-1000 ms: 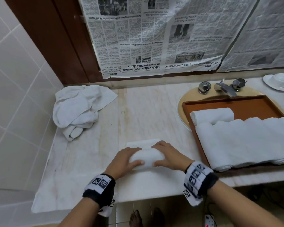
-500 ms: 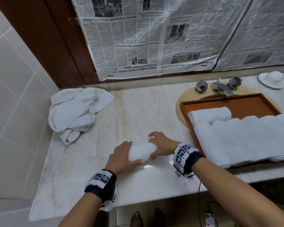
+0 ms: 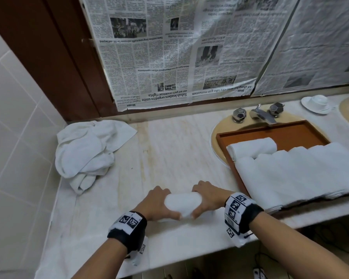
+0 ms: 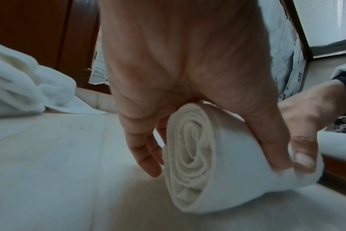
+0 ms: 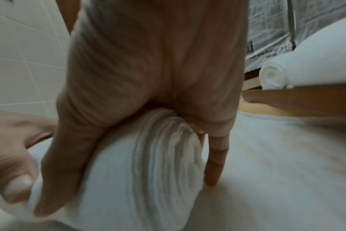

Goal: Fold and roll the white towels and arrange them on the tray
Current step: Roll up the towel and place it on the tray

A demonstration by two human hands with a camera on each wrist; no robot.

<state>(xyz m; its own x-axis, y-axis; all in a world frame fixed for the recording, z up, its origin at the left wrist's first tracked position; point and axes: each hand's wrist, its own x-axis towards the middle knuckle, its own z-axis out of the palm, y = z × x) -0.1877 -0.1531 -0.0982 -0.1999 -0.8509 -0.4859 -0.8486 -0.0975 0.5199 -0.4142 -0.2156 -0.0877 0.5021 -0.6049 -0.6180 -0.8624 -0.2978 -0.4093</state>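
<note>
A rolled white towel lies on the marble counter near its front edge. My left hand grips its left end, thumb underneath and fingers over the top. My right hand grips the right end the same way. The left wrist view shows the spiral end of the rolled towel beside my fingers. In the right wrist view the rolled towel fills the space under my palm. The brown tray at the right holds several rolled towels.
A heap of unfolded white towels lies at the back left of the counter. A faucet and beige basin sit behind the tray. A white cup on a saucer stands far right. Newspaper covers the wall.
The flat tail of the towel has been rolled up. Both hands have moved from pressing on top to gripping the roll's two ends, nearer the counter's front edge.
</note>
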